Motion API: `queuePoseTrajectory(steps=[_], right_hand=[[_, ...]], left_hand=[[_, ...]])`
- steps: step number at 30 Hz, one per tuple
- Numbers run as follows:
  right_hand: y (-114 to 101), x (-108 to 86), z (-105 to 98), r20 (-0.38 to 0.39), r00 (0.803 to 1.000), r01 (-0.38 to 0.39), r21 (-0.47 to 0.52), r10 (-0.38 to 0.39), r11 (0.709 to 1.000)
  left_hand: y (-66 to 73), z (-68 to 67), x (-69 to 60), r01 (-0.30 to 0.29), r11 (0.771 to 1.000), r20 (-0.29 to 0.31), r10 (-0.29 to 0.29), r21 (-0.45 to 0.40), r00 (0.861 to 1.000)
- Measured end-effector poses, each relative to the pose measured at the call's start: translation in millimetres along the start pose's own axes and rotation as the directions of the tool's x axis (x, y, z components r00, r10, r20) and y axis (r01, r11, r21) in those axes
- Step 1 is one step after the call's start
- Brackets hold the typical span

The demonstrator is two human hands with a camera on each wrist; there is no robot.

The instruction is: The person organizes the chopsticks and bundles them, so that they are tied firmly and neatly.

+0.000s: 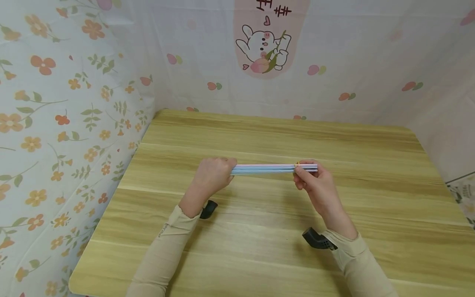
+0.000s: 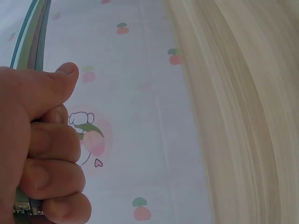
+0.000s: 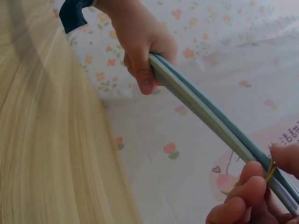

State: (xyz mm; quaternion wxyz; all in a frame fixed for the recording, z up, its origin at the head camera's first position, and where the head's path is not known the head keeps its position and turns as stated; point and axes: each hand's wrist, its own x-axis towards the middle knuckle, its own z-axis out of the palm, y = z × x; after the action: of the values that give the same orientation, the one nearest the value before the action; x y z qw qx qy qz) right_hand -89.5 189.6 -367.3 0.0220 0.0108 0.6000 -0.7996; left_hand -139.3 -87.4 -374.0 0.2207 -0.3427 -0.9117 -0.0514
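A bundle of thin pastel sticks, blue and pink, is held level above the table. My left hand wraps its fingers round the bundle's left end; in the left wrist view that hand is curled tight, with sticks rising above the thumb. Near the other end my right hand pinches the sticks at a yellow band. In the right wrist view the band loops round the sticks between the thumb and fingers of the right hand.
Below the hands spreads a wood-grain table. A white curtain with a rabbit print hangs behind it, and a flowered one hangs at the left. Black wrist mounts stick out from the beige sleeves.
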Motion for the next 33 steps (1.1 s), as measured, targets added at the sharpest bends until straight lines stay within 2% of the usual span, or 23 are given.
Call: queuePoseTrajectory(steps=[6, 12, 14, 16, 20, 24, 25, 29, 31, 32, 33], right_hand=[[2, -2.6, 1, 0.038, 0.997, 0.07, 0.017, -0.071, 0.997], [4, -4.7, -5, 0.178, 0.969, 0.168, 0.049, -0.174, 0.985], [4, -4.5, -8, 0.186, 0.969, 0.157, 0.055, -0.164, 0.986], [4, -3.5, -10, 0.164, 0.979, 0.116, 0.028, -0.119, 0.993], [6, -0.7, -17, 0.089, 0.996, 0.029, -0.135, -0.017, 0.99], [14, -0.3, -25, 0.061, 0.998, 0.002, -0.314, 0.018, 0.95], [27, 5.2, -36, 0.093, 0.996, 0.019, -0.293, 0.008, 0.956], [30, 2.3, -39, 0.095, 0.995, 0.017, -0.405, 0.023, 0.914], [29, 0.4, -39, 0.108, 0.994, 0.024, -0.468, 0.031, 0.883], [18, -6.1, -30, 0.089, 0.995, 0.015, -0.534, 0.038, 0.845], [18, -7.4, -30, 0.102, 0.994, 0.036, -0.553, 0.025, 0.833]], left_hand=[[-2.4, -0.5, 0.7, 0.001, 1.0, -0.024, -0.001, 0.019, 1.0], [-5.7, -2.3, 2.0, 0.009, 0.999, -0.017, -0.008, 0.033, 1.0], [-6.9, -3.2, 2.4, 0.015, 0.999, -0.012, -0.015, 0.034, 1.0], [-7.8, -3.9, 2.5, 0.018, 0.999, -0.013, -0.017, 0.032, 1.0], [-8.2, -3.7, 2.4, 0.022, 0.999, -0.02, -0.022, 0.026, 1.0], [-7.9, -3.0, 2.0, 0.024, 0.999, -0.011, -0.023, 0.032, 1.0], [-7.9, -3.0, 1.9, 0.024, 0.999, -0.006, -0.023, 0.034, 1.0], [-8.3, -3.4, 1.2, 0.027, 0.999, 0.008, -0.027, 0.029, 1.0], [-8.6, -3.2, 0.9, 0.032, 0.999, 0.015, -0.032, 0.021, 0.999], [-8.7, -3.0, 0.8, 0.035, 0.999, 0.019, -0.036, 0.015, 0.999], [-8.8, -2.7, 0.5, 0.041, 0.999, 0.024, -0.041, 0.011, 0.999]])
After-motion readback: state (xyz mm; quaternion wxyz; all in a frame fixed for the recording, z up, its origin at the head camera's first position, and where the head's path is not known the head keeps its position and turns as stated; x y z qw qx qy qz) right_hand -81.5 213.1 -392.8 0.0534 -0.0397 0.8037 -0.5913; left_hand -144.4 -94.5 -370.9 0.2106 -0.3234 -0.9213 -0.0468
